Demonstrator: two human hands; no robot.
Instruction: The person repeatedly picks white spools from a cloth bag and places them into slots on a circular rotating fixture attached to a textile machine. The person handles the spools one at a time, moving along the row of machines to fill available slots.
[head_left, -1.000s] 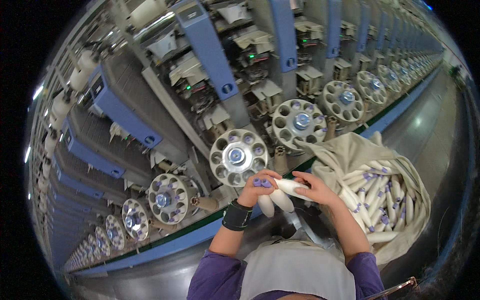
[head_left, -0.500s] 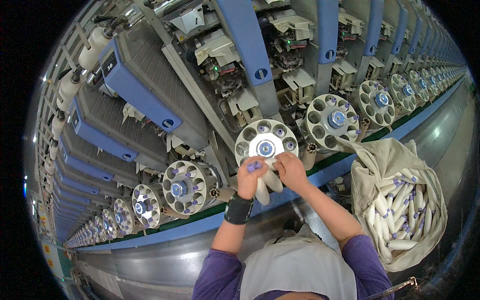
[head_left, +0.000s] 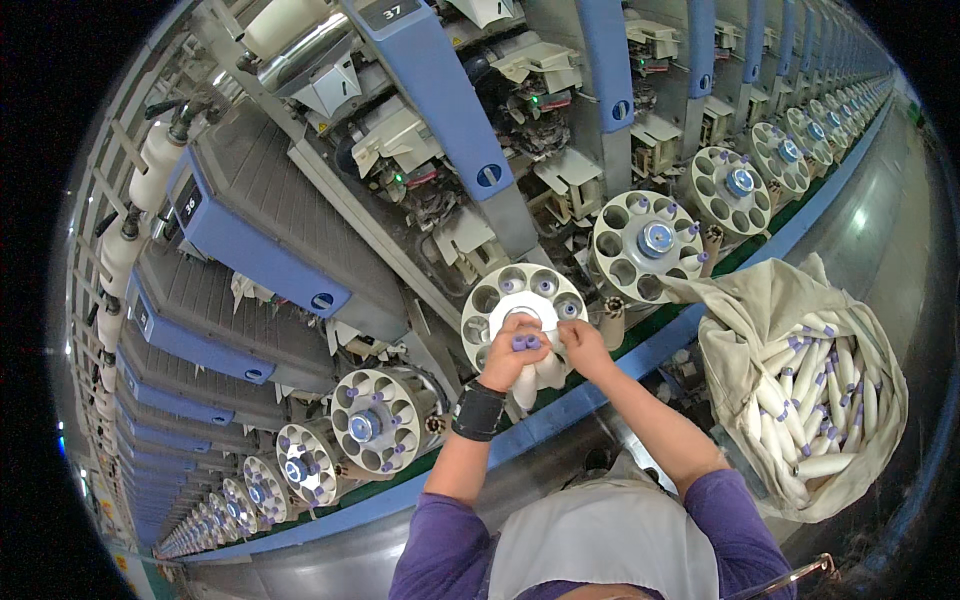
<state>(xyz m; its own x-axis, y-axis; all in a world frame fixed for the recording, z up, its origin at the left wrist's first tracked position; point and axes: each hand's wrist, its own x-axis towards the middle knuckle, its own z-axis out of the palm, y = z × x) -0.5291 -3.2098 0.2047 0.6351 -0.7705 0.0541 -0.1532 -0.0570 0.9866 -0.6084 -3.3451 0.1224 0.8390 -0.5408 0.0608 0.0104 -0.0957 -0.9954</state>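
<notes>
My left hand (head_left: 515,358) is closed around several white yarn bobbins (head_left: 525,388) with purple tube ends, held over the near side of a round bobbin magazine (head_left: 530,267). Two purple ends poke out above its fingers, and the white wound bodies hang below. To the right, at the magazine's rim, my right hand (head_left: 588,352) has thumb and fingers pinched together. Whatever is between them is too small or hidden to make out. Purple-tipped bobbins stand in some pockets on the magazine's right side, while its left pockets look dark inside. Part of the hub is covered by my left hand.
A cloth sack (head_left: 735,345) full of white bobbins stands open at the right. More round magazines (head_left: 655,238) line the machine on both sides. A blue rail (head_left: 650,345) runs along the front below them. Blue and grey machine panels (head_left: 250,240) rise behind.
The view has shifted slightly. My right hand has moved away from the bobbins in my left hand to the magazine's right rim. My left hand has turned and sits further over the hub.
</notes>
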